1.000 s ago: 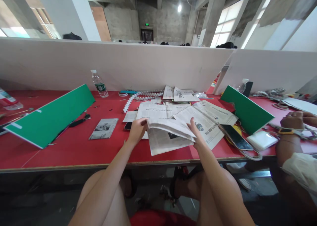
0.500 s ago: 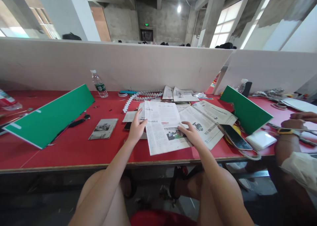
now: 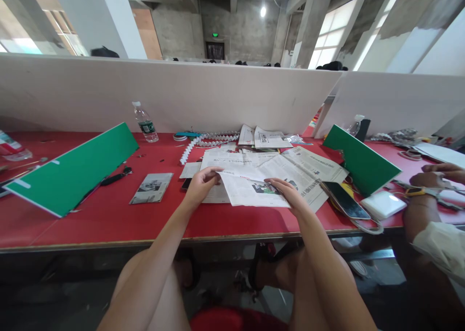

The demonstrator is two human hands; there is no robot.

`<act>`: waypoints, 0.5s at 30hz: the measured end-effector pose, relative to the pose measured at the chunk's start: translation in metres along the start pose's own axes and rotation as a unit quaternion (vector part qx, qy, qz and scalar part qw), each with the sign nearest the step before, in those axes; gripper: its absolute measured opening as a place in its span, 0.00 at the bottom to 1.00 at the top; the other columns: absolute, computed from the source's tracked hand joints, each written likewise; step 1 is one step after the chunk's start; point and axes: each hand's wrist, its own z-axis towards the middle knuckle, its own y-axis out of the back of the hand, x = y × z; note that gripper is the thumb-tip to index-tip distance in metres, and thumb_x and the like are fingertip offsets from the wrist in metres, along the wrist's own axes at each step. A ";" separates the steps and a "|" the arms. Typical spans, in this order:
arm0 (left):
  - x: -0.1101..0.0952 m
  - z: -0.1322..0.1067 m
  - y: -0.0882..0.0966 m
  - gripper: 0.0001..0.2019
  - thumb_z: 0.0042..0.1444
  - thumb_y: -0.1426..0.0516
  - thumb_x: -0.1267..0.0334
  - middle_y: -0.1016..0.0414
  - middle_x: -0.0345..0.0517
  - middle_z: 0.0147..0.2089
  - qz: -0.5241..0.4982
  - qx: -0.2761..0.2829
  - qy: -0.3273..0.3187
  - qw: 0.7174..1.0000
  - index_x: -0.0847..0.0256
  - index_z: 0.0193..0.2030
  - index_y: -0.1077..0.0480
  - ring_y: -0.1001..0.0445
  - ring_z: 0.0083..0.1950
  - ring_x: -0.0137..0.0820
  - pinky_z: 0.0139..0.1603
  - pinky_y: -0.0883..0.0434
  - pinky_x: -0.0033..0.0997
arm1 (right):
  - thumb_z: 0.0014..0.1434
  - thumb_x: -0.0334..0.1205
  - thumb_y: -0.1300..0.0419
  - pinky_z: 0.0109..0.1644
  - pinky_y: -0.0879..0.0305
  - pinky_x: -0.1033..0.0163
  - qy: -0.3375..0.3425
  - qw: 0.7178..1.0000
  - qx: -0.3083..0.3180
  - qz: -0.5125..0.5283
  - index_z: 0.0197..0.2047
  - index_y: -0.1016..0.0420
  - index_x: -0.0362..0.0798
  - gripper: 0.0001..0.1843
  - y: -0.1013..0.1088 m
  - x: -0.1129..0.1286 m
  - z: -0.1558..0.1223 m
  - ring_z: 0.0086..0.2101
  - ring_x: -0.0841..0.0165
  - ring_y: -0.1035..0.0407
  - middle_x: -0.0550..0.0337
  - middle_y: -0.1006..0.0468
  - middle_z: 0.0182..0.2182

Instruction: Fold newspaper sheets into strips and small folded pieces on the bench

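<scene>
A newspaper sheet (image 3: 247, 188) lies folded in front of me on the red table (image 3: 109, 215), on top of other spread newspaper pages (image 3: 308, 169). My left hand (image 3: 200, 186) pinches the sheet's left edge near its upper corner. My right hand (image 3: 286, 191) rests on the sheet's right part, fingers curled over its edge. Both forearms reach out over my bare knees.
Green boards (image 3: 72, 169) (image 3: 359, 159) lean left and right. A water bottle (image 3: 145, 123), a paper chain (image 3: 207, 141), a small booklet (image 3: 152, 187), a phone (image 3: 344, 199) and a white pack (image 3: 384, 204) lie around. Another person's hands (image 3: 430, 178) work at the right. White partitions (image 3: 203, 96) stand behind.
The sheet, first bunched up, was spread flat, then folded down toward me so it is now shorter. My left hand moved from the top corner to the left edge.
</scene>
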 end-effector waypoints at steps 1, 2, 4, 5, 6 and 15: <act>0.001 -0.001 0.000 0.14 0.47 0.40 0.60 0.23 0.45 0.35 0.020 -0.014 -0.015 1.000 0.60 0.41 0.26 0.26 0.39 0.35 0.41 0.31 0.32 | 0.48 0.51 0.38 0.28 0.38 0.68 0.003 1.000 -0.002 0.007 0.40 0.22 0.51 0.18 0.000 0.001 -0.001 0.29 0.69 0.29 0.61 0.21 0.33; 0.002 -0.001 0.000 0.13 0.47 0.40 0.60 0.23 0.45 0.36 0.046 -0.029 -0.029 0.998 0.60 0.40 0.26 0.26 0.40 0.36 0.42 0.31 0.32 | 0.49 0.51 0.38 0.27 0.38 0.68 0.009 1.000 -0.002 0.014 0.41 0.23 0.51 0.19 0.000 0.002 -0.001 0.29 0.69 0.30 0.61 0.21 0.33; 0.003 -0.003 -0.001 0.10 0.47 0.40 0.61 0.23 0.44 0.39 0.104 -0.060 -0.057 0.991 0.57 0.38 0.25 0.27 0.41 0.37 0.45 0.31 0.33 | 0.48 0.50 0.37 0.28 0.37 0.69 0.027 0.999 -0.002 0.025 0.46 0.25 0.53 0.22 0.002 0.003 -0.002 0.30 0.69 0.29 0.62 0.22 0.34; 0.002 -0.004 -0.002 0.09 0.47 0.40 0.62 0.23 0.44 0.40 0.129 -0.070 -0.069 0.987 0.56 0.38 0.24 0.27 0.43 0.37 0.47 0.32 0.33 | 0.48 0.48 0.36 0.29 0.36 0.68 0.035 0.999 -0.004 0.025 0.49 0.26 0.54 0.24 0.003 0.003 -0.002 0.31 0.69 0.29 0.62 0.22 0.34; 0.002 -0.005 -0.003 0.09 0.48 0.41 0.63 0.22 0.43 0.41 0.145 -0.073 -0.078 0.984 0.55 0.37 0.24 0.28 0.44 0.37 0.49 0.32 0.33 | 0.47 0.47 0.35 0.31 0.35 0.68 0.037 0.999 -0.006 0.023 0.51 0.28 0.55 0.26 0.004 0.002 -0.002 0.32 0.68 0.28 0.63 0.22 0.34; -0.006 -0.008 -0.005 0.15 0.49 0.51 0.67 0.22 0.45 0.42 -0.015 -0.047 -0.063 0.997 0.61 0.38 0.24 0.27 0.45 0.38 0.44 0.31 0.33 | 0.43 0.37 0.32 0.38 0.31 0.65 -0.002 0.995 0.102 0.012 0.50 0.27 0.52 0.28 0.006 0.003 -0.005 0.38 0.65 0.27 0.59 0.21 0.37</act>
